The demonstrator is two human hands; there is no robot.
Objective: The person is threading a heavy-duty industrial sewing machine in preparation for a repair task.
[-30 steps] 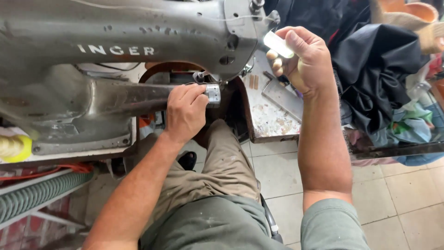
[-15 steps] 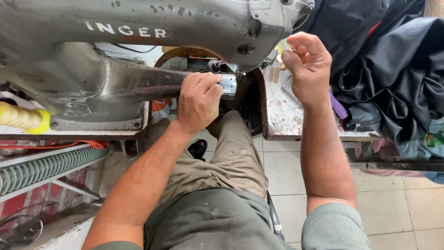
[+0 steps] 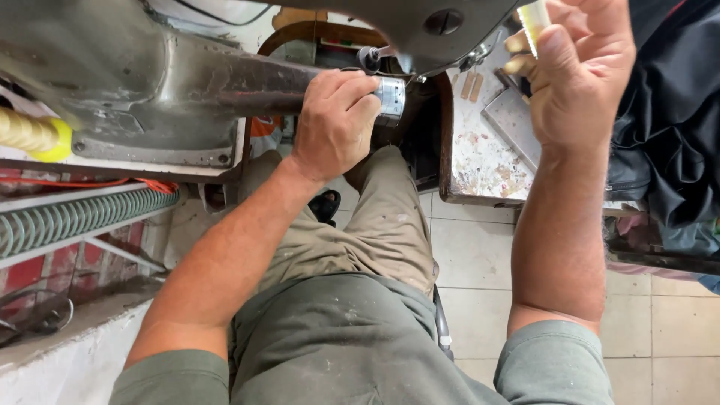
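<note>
Metal sewing-machine arm (image 3: 247,86) gripped by left hand (image 3: 334,120), right hand (image 3: 577,82) fingers pinching pale translucent piece (image 3: 535,16)

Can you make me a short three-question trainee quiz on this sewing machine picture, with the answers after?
1. True or false: the left hand rests on the sewing machine's arm.
2. What does the right hand hold? A) scissors B) a small pale tube C) nothing
3. What colour is the spool at the left edge?

Key: 1 true, its fingers wrap the metal end. 2 B, pinched between thumb and fingers. 3 Yellow.
</note>
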